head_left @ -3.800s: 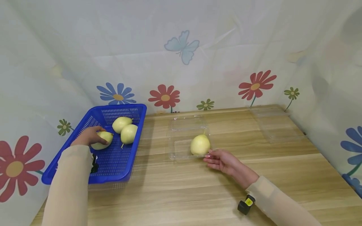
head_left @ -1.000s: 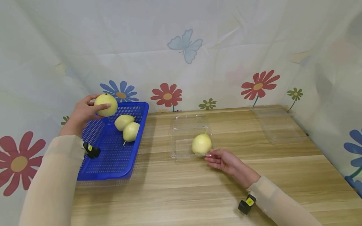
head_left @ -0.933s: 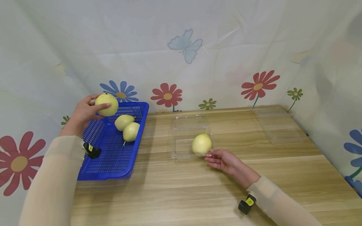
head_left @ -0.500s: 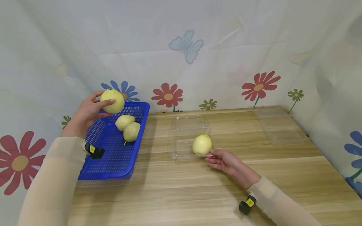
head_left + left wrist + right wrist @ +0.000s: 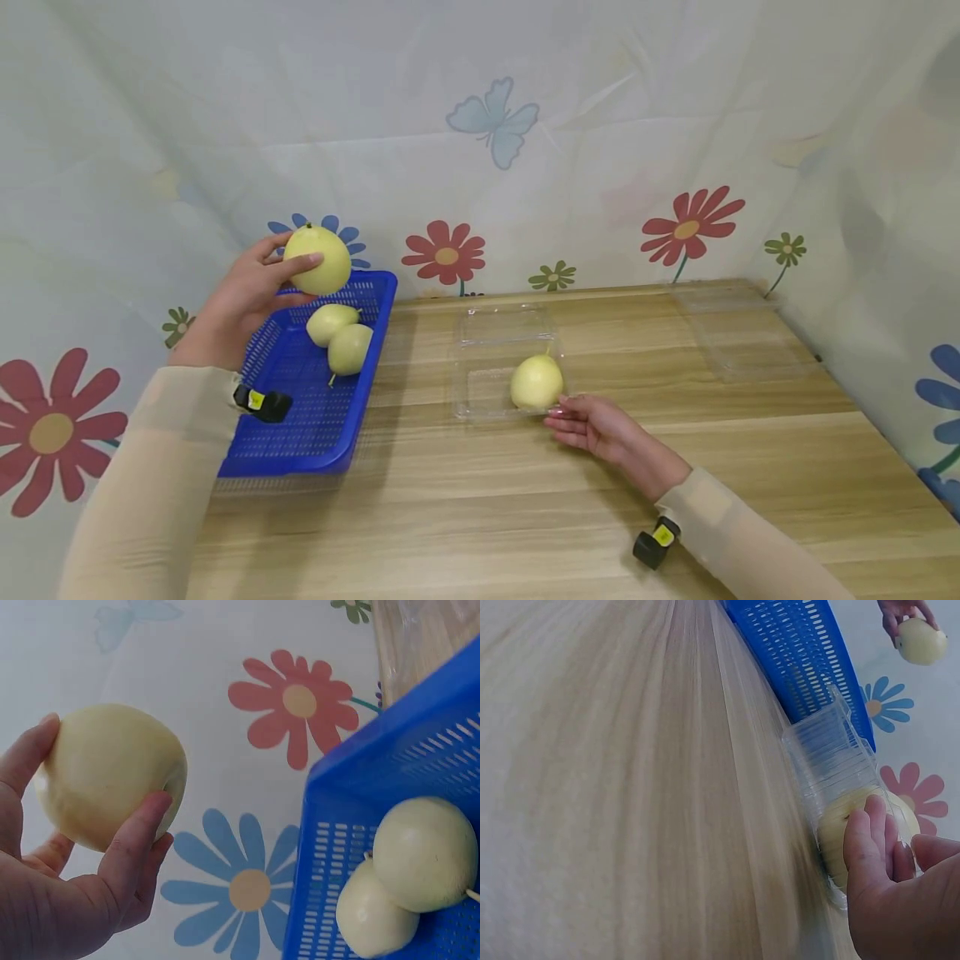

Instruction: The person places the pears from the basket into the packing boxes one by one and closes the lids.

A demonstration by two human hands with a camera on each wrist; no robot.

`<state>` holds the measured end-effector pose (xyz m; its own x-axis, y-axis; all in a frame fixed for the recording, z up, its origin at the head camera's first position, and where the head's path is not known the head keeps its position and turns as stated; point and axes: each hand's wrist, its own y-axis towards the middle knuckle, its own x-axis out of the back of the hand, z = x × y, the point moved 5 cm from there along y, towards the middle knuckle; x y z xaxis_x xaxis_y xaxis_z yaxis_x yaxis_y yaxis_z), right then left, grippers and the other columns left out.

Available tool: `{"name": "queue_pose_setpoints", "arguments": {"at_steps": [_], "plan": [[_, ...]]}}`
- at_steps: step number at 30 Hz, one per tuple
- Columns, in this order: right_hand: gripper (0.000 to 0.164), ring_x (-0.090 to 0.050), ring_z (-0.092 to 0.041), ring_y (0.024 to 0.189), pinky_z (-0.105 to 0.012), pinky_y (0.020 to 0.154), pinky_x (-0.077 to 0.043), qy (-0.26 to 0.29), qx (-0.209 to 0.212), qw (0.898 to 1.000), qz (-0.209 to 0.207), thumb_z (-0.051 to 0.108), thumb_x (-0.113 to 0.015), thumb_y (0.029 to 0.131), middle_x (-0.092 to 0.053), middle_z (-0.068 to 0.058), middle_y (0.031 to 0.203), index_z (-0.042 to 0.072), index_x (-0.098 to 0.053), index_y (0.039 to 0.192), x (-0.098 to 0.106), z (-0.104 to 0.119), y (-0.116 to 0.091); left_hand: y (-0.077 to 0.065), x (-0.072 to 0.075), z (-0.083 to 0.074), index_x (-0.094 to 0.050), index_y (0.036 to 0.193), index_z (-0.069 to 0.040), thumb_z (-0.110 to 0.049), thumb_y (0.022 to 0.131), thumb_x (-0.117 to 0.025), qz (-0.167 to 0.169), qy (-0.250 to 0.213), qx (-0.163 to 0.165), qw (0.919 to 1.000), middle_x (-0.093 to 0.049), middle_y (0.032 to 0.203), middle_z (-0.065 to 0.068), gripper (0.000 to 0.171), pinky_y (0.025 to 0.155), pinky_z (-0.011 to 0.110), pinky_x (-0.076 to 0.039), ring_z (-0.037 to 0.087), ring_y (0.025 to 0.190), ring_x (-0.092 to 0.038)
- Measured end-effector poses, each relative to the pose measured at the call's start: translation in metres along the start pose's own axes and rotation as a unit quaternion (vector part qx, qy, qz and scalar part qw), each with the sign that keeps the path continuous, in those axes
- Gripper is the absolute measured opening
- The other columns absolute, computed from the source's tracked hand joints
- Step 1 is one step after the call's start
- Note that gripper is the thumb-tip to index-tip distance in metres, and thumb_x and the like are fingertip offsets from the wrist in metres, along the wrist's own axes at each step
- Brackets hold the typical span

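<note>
My left hand (image 5: 247, 292) holds a yellow-green pear (image 5: 328, 265) in the air over the back of a blue basket (image 5: 358, 417). In the left wrist view its fingertips and thumb grip the sides of the pear. Two more pears, one (image 5: 332, 325) behind the other (image 5: 350, 350), lie in the basket. A clear plastic container (image 5: 487, 385) rests on the table with one pear (image 5: 536, 382) in its near right corner. At that corner my right hand (image 5: 596, 429) pinches the rim; in the right wrist view, its fingers (image 5: 866, 847) lie along the outer wall.
Another clear plastic container (image 5: 738, 333) sits at the back right of the wooden table (image 5: 465, 517). Behind the table hangs a white curtain (image 5: 585, 192) printed with flowers and a butterfly. A small black device (image 5: 656, 543) is on each wrist.
My left hand took hold of a pear in the basket and lifted it out. Over the last second it moved right and slightly upward. The right hand keeps its place at the container.
</note>
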<state>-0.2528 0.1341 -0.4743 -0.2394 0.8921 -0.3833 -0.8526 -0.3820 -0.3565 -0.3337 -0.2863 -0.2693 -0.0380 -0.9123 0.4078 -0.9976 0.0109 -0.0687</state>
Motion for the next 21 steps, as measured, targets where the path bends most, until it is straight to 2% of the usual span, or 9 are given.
{"name": "queue_pose_setpoints", "arguments": {"at_steps": [3, 10, 15, 18, 21], "plan": [[0.018, -0.075, -0.007, 0.082, -0.022, 0.079, -0.063, 0.000, -0.001, 1.000, 0.001, 0.009, -0.040, 0.108, -0.074, 0.002, 0.084, 0.003, -0.057, 0.104, 0.000, 0.000, 0.000, -0.004, -0.006, -0.005, -0.012, 0.166, -0.023, -0.050, 0.096, -0.066, 0.013, -0.008, 0.002, 0.9999, -0.045, 0.131, -0.011, 0.093, 0.084, 0.019, -0.060, 0.003, 0.103, -0.060], [0.017, -0.075, -0.007, 0.082, -0.022, 0.079, -0.063, -0.001, -0.001, 1.000, -0.001, 0.009, -0.041, 0.108, -0.074, 0.002, 0.084, 0.003, -0.056, 0.105, 0.000, 0.001, 0.000, -0.007, -0.023, -0.020, -0.010, 0.166, -0.021, -0.043, 0.101, -0.061, 0.034, -0.020, -0.014, 0.9991, -0.043, 0.134, -0.003, 0.086, 0.082, 0.018, -0.060, 0.007, 0.107, -0.055], [0.017, -0.075, -0.006, 0.083, -0.022, 0.080, -0.063, -0.004, 0.001, 1.000, 0.000, 0.009, -0.040, 0.108, -0.073, 0.003, 0.085, 0.002, -0.055, 0.107, -0.001, 0.001, -0.001, -0.011, -0.035, -0.028, -0.012, 0.166, -0.025, -0.039, 0.101, -0.062, 0.047, -0.044, -0.008, 0.9979, -0.035, 0.155, 0.012, 0.084, 0.082, 0.019, -0.060, 0.011, 0.113, -0.053], [0.017, -0.075, -0.006, 0.083, -0.022, 0.080, -0.063, -0.003, 0.001, 1.000, 0.000, 0.009, -0.040, 0.108, -0.074, 0.003, 0.084, 0.003, -0.056, 0.106, -0.001, 0.002, -0.001, -0.012, -0.039, -0.031, -0.015, 0.166, -0.026, -0.037, 0.101, -0.063, 0.056, -0.063, -0.006, 0.9964, -0.027, 0.164, 0.016, 0.082, 0.084, 0.021, -0.061, 0.015, 0.117, -0.053], [0.017, -0.075, -0.006, 0.083, -0.022, 0.080, -0.063, -0.003, 0.001, 1.000, 0.000, 0.009, -0.040, 0.108, -0.074, 0.003, 0.084, 0.004, -0.057, 0.104, -0.001, 0.002, -0.001, -0.015, -0.043, -0.034, -0.016, 0.165, -0.026, -0.038, 0.101, -0.062, 0.060, -0.064, -0.011, 0.9961, -0.027, 0.164, 0.015, 0.080, 0.083, 0.021, -0.061, 0.015, 0.117, -0.053]]}}
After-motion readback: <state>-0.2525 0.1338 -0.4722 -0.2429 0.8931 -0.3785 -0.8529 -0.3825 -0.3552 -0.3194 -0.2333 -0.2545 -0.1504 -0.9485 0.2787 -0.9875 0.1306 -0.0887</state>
